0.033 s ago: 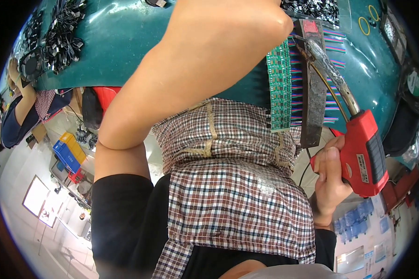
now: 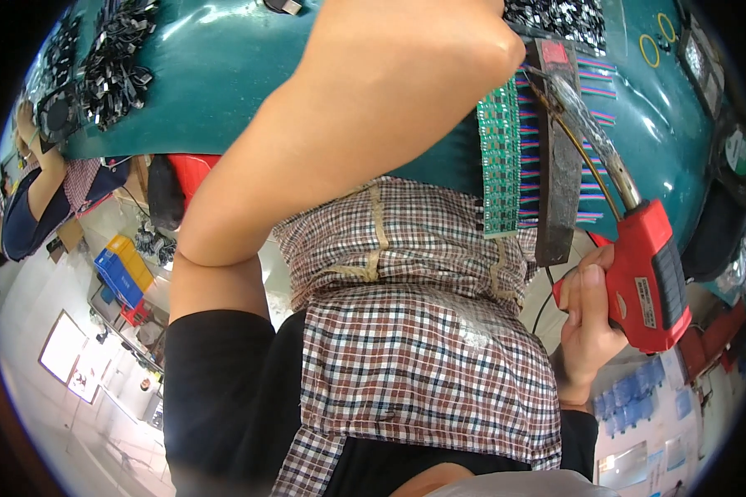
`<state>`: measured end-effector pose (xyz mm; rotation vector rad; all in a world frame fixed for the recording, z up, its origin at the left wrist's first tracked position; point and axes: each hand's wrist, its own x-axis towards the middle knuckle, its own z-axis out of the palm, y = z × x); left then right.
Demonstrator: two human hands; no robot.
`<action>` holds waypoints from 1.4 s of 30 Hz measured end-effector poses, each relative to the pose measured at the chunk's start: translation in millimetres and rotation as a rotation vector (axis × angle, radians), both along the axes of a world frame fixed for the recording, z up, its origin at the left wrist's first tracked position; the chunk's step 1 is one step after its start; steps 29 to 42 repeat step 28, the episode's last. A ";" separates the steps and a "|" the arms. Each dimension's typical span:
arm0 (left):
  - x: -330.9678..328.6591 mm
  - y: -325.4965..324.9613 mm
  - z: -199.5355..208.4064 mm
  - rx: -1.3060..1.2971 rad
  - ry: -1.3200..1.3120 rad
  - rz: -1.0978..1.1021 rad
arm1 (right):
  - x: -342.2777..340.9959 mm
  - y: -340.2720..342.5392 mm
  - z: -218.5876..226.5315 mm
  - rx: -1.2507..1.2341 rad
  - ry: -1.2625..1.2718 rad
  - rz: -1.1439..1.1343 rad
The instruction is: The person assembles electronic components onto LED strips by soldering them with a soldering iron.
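Note:
My right hand (image 2: pixel 590 311) is wrapped round the red grip of a soldering gun (image 2: pixel 648 277). Its metal barrel and thin brass-coloured feed tube slant up and left, with the tip close to my left hand. My left hand (image 2: pixel 439 37) is bent over the top end of a strip of green circuit boards (image 2: pixel 499 166). It looks closed, but its fingertips and anything in them are hidden behind its back. Coloured wires (image 2: pixel 529 157) run from the boards' right edge under a long dark bar (image 2: pixel 558 166) and stick out beyond it.
Bundles of black cables with plugs (image 2: pixel 116 66) lie on the green table mat (image 2: pixel 224 91) at the far left, and more small black parts (image 2: pixel 555 23) at the top. Yellow rings (image 2: pixel 649 51) lie at the right. Another person's arm (image 2: pixel 46 170) reaches to the table at the left.

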<state>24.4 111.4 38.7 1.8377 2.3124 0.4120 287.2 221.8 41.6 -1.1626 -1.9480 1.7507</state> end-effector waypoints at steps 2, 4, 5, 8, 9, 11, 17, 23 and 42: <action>1.7 -1.3 -7.8 -0.012 0.002 0.008 | -1.6 -2.5 1.5 -0.022 -0.003 -0.087; 9.3 -2.0 -38.2 0.354 0.223 0.080 | 5.0 2.6 0.0 -0.015 0.003 -0.015; 10.1 1.4 -42.0 0.319 0.266 0.076 | 7.7 5.3 -0.5 -0.005 -0.003 0.011; 20.3 -2.6 -27.9 0.145 0.183 0.129 | 9.0 6.9 -2.0 0.009 0.038 -0.004; 21.8 -3.0 -28.7 0.131 0.153 0.144 | 6.5 6.7 -2.4 0.013 0.059 -0.004; 26.8 -4.1 -40.9 0.247 0.146 0.174 | 6.0 7.5 -2.6 0.017 0.070 0.000; 16.6 -19.5 -33.5 0.430 0.142 0.318 | 7.4 7.9 -2.9 0.015 0.082 -0.056; -22.6 -29.6 -15.6 0.182 0.109 0.860 | 8.4 9.9 -3.9 0.013 0.082 -0.035; -26.4 -55.3 -16.3 0.089 -0.217 0.885 | 10.4 9.7 -4.0 -0.034 0.108 -0.047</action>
